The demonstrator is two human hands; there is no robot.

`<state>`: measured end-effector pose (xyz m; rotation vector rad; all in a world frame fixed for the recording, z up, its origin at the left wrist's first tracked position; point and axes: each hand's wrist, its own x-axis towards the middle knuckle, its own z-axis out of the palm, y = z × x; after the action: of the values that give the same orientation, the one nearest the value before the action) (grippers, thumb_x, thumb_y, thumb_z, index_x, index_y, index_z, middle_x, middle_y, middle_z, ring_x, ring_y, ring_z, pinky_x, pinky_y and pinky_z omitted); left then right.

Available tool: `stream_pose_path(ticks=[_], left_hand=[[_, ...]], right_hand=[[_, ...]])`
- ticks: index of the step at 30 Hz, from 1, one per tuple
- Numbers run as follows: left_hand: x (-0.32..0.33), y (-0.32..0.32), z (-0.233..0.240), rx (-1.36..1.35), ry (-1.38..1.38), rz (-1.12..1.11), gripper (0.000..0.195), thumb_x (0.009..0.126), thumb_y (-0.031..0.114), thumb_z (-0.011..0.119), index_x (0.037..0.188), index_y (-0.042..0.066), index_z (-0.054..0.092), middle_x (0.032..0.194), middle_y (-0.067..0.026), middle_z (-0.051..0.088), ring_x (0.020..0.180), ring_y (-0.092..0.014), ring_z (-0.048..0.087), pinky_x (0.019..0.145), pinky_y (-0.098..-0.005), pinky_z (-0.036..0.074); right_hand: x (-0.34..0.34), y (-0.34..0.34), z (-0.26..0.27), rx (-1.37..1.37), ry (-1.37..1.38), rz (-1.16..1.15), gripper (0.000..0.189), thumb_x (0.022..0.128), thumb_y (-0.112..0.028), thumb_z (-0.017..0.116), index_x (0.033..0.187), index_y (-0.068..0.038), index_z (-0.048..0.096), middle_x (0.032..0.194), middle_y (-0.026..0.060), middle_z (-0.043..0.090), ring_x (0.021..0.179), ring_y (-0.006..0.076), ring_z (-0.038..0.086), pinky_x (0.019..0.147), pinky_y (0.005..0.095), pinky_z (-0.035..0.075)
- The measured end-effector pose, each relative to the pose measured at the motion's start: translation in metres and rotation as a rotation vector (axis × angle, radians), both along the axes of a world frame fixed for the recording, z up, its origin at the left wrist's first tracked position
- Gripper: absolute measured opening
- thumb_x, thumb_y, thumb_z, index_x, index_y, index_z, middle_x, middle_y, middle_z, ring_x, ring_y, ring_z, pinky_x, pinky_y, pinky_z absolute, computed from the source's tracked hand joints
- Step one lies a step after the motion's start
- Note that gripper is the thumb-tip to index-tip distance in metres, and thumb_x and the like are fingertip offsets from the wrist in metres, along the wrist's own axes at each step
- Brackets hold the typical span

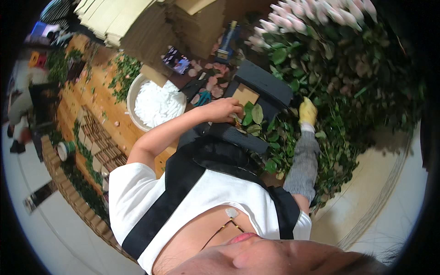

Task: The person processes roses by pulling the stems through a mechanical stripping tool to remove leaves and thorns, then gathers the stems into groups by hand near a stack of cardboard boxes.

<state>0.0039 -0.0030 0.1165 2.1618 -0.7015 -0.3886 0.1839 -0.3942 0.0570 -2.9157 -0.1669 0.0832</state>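
Observation:
My bare left hand [225, 110] is curled at the end of a leafy cut stem [257, 113]. Its fingers hide what sits between them, apart from a small pale bit below. My right hand [307, 111], in a yellow glove with a grey ribbed sleeve, reaches into the green foliage [282, 137]. Leaves cover its fingertips, so its grasp cannot be seen. Between my hands stands a dark grey trough-like stand [264, 80] with a piece of brown cardboard [245, 94] inside. A ribbed dark pad [237, 137] lies on its near side, close to my body.
Sleeved pink-white flower heads [319, 13] top a large leafy pile at right. To the left stand a tub [130, 103] of white sleeves and stacked cardboard [144, 37]. Teal-handled scissors [202, 98], petals [216, 91] and a lit phone [176, 61] lie ahead. Another person [20, 106] is far left.

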Motion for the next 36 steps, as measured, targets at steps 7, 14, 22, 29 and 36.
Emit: stream_pose_path(ticks=[7,14,22,29,36], left_hand=[[-0.012,-0.002,-0.003,0.057,0.002,0.067,0.036,0.076,0.006,0.074,0.112,0.011,0.068,0.105,-0.0127,0.056,0.108,-0.036,0.057,0.092,-0.0443,0.049],[-0.004,0.003,-0.013,-0.233,0.134,0.132,0.025,0.084,0.005,0.074,0.108,0.007,0.066,0.116,-0.0083,0.06,0.111,-0.033,0.056,0.096,-0.0421,0.047],[-0.005,0.003,-0.003,-0.227,0.105,0.137,0.016,0.088,0.014,0.075,0.101,0.005,0.071,0.104,-0.0084,0.066,0.106,-0.029,0.059,0.088,-0.0403,0.05],[0.001,-0.008,0.023,0.29,-0.55,0.072,0.042,0.072,0.017,0.079,0.113,0.013,0.069,0.124,-0.0065,0.056,0.118,-0.032,0.052,0.104,-0.0483,0.04],[0.003,0.017,-0.004,0.053,-0.231,-0.005,0.042,0.069,0.012,0.079,0.108,0.001,0.07,0.109,-0.0125,0.059,0.105,-0.031,0.059,0.094,-0.0396,0.05]], right_hand=[[-0.074,-0.028,0.163,-0.134,-0.089,0.001,0.027,0.097,-0.014,0.059,0.121,-0.011,0.071,0.112,0.0192,0.072,0.108,0.0394,0.062,0.108,0.0459,0.043],[-0.163,-0.063,0.215,0.269,-0.09,-0.013,0.031,0.094,-0.001,0.06,0.123,-0.005,0.072,0.129,0.0152,0.068,0.127,0.0287,0.059,0.11,0.0393,0.044],[-0.214,-0.012,0.07,0.707,0.241,-0.318,0.028,0.091,-0.006,0.067,0.119,-0.003,0.07,0.085,0.0072,0.061,0.079,0.0224,0.061,0.073,0.0349,0.051],[-0.206,-0.008,0.058,0.637,0.264,-0.127,0.017,0.095,-0.002,0.058,0.108,-0.002,0.069,0.09,0.0047,0.065,0.078,0.0162,0.06,0.096,0.0308,0.045],[-0.222,-0.005,0.016,0.652,0.149,-0.221,0.017,0.09,-0.011,0.06,0.101,-0.005,0.072,0.1,0.01,0.068,0.094,0.0218,0.059,0.108,0.0388,0.039]])
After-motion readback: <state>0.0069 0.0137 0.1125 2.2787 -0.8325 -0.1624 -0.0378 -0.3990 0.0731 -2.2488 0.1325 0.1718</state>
